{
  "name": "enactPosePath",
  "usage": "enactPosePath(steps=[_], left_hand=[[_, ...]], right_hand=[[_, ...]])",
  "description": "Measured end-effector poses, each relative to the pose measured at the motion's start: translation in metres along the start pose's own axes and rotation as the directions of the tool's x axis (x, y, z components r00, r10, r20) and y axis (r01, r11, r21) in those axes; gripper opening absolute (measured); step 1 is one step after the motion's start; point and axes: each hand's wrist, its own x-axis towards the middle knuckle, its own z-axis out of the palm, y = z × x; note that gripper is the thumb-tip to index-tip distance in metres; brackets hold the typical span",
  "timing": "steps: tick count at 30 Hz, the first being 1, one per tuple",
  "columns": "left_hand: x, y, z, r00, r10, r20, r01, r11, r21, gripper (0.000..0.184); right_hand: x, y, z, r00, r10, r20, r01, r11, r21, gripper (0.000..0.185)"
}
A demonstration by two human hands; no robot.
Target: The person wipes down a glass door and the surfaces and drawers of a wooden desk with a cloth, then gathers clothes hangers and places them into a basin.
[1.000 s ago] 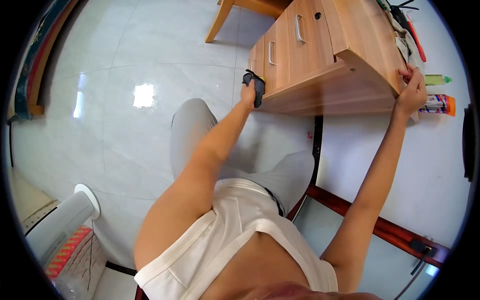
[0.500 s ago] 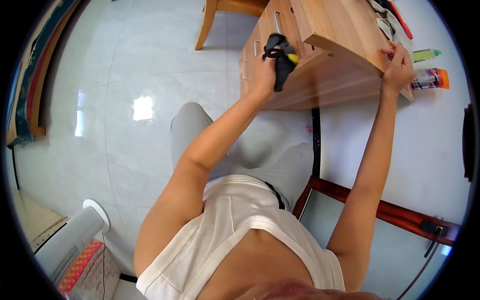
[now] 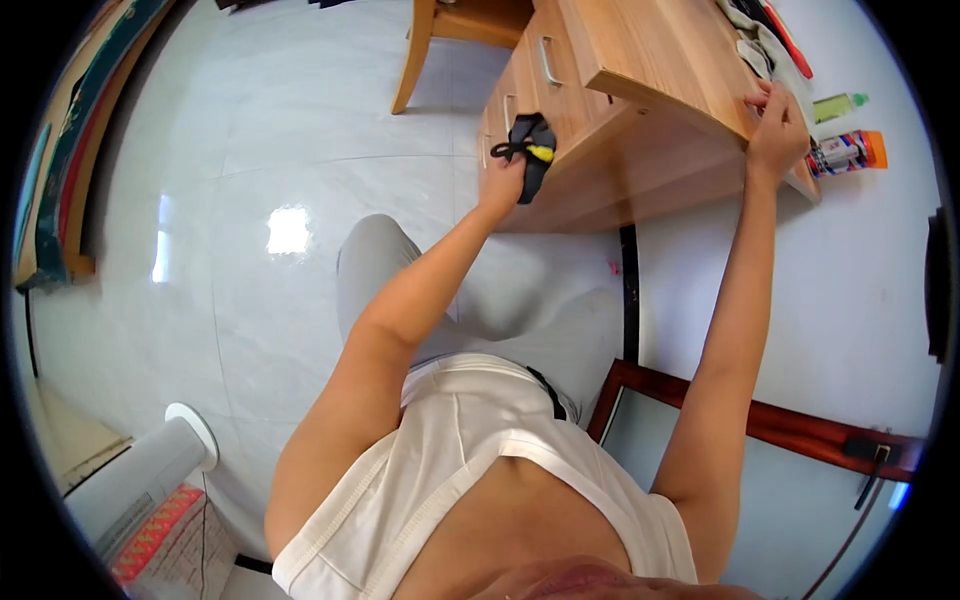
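Hands: two, both yours. Your left hand [image 3: 503,182] is curled round one black object [image 3: 533,172], a compact, irregular thing with one yellow patch [image 3: 542,153] and a thin dark loop at its side. You have it at the drawer end of one wooden cabinet [image 3: 640,70]; whether it touches the wood, I cannot tell. Your right hand [image 3: 778,130] sits at the cabinet's far edge, fingers bent and drawn in towards the thumb; whether they grip the wood, I cannot tell. Cabinet: pale brown, straight-grained, slab-sided, at least two slim metal bar handles [image 3: 547,60] on the front. Beside your right hand, two containers: one clear green bottle [image 3: 838,107], one printed tube [image 3: 845,153] with an orange end. Near them, one rumpled grey cloth [image 3: 775,45] and one long red strip [image 3: 790,42], smooth and narrow. Floor [image 3: 290,150]: glossy pale tile, thin straight joints. One wooden chair [image 3: 421,60], its visible leg slightly curved.
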Motion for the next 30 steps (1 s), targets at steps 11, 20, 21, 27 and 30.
enactPosePath(steps=[11, 20, 21, 27, 30], left_hand=[[0.07, 0.148, 0.002, 0.998, -0.037, 0.042, 0.055, 0.637, -0.769, 0.035], [0.196, 0.192, 0.065, 0.817, 0.572, 0.077, -0.564, 0.819, -0.105, 0.044], [0.194, 0.189, 0.065, 0.791, 0.61, 0.048, -0.609, 0.792, -0.04, 0.043], [0.108, 0.175, 0.065, 0.753, 0.65, -0.097, -0.655, 0.755, -0.024, 0.042], [0.041, 0.168, 0.061, 0.655, 0.741, -0.149, -0.754, 0.653, -0.065, 0.039]], right_hand=[[0.003, 0.01, -0.002, 0.996, 0.029, 0.085, -0.032, 0.999, 0.026, 0.029], [0.004, 0.005, -0.002, 0.997, 0.059, 0.056, -0.059, 0.998, 0.002, 0.03], [0.003, 0.005, -0.004, 0.997, 0.048, 0.054, -0.048, 0.999, 0.004, 0.03], [0.0, 0.004, -0.005, 0.998, 0.042, 0.051, -0.043, 0.999, 0.024, 0.032], [-0.002, 0.004, -0.005, 0.997, 0.063, 0.043, -0.066, 0.996, 0.058, 0.031]])
